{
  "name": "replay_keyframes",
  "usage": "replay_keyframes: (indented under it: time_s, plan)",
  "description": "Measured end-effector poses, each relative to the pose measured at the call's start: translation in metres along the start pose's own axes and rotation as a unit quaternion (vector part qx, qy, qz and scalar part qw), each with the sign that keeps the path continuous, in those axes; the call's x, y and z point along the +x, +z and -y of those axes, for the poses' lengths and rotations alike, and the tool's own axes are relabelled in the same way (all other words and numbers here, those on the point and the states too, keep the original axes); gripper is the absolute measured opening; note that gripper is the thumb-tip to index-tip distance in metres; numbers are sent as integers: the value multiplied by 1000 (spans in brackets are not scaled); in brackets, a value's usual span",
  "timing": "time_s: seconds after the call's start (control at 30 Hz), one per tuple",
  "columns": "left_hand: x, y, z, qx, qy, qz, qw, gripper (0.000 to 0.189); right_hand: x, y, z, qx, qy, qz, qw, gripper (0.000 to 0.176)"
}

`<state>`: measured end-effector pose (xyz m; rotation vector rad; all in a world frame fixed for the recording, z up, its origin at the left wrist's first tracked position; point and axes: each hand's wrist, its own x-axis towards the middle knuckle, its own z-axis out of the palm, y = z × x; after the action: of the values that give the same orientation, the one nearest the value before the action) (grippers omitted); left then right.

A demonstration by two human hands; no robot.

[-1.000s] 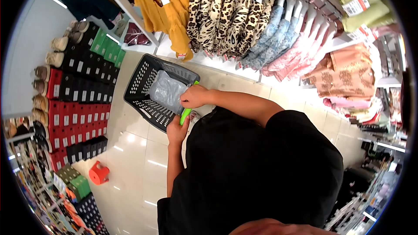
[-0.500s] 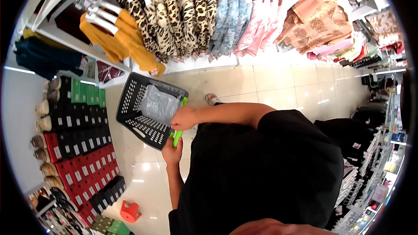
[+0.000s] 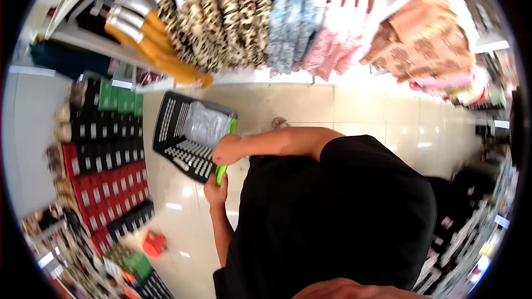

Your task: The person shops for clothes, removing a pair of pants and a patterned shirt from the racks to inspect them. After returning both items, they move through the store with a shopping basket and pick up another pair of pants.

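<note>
A dark grey shopping basket (image 3: 166, 116) with perforated walls is in front of me on the left. Its bright green handle (image 3: 221, 174) runs along the side nearest to me. My left hand (image 3: 216, 190) is closed round the lower end of this handle, thumb up. Just above it, my right hand (image 3: 226, 150) is curled shut over the middle of the handle, its arm reaching across my body. Inside the basket lies a crinkled, clear plastic-wrapped package (image 3: 205, 124), close to my right knuckles.
Leopard-print clothes (image 3: 216, 27), mustard garments (image 3: 158, 50) and pink garments (image 3: 335, 47) hang along the rack ahead. Stacked shoe boxes (image 3: 108, 158) stand on the left, near a red stool (image 3: 154, 243). Dark clothes (image 3: 471, 182) hang on the right. The floor is tiled (image 3: 299, 102).
The surroundings have shifted slightly in view and blurred as my head moves. Both hands stay on the basket handle, and the package is still inside.
</note>
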<state>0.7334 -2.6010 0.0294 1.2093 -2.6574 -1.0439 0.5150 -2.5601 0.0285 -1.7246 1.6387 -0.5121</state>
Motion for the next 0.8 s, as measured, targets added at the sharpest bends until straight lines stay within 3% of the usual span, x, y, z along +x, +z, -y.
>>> replay_keyframes:
  time_s: [0.1, 0.17, 0.37, 0.53, 0.63, 0.7, 0.8]
  plan:
    - [-12, 24, -32, 13, -13, -24, 1000, 33, -23, -14, -8, -18, -5, 40, 999, 37]
    - [-20, 45, -53, -51, -12, -66, 996, 32, -38, -24, -20, -25, -19, 67, 997, 37]
    - [-45, 106, -103, -31, -57, -80, 995, 37, -91, -30, -50, -61, -34, 107, 992, 37]
    - [-61, 141, -112, -64, -50, -52, 995, 39, -135, -43, -57, -56, -26, 107, 992, 34]
    - [-66, 150, -119, -147, 3, -44, 988, 39, -150, -33, -66, -48, -29, 89, 994, 31]
    - [-70, 143, -136, -134, -17, -5, 991, 41, -163, -35, -63, -34, -2, 78, 996, 31]
    - [-84, 139, -152, -148, -29, 34, 988, 48, -183, -17, -69, -58, -32, 57, 996, 29]
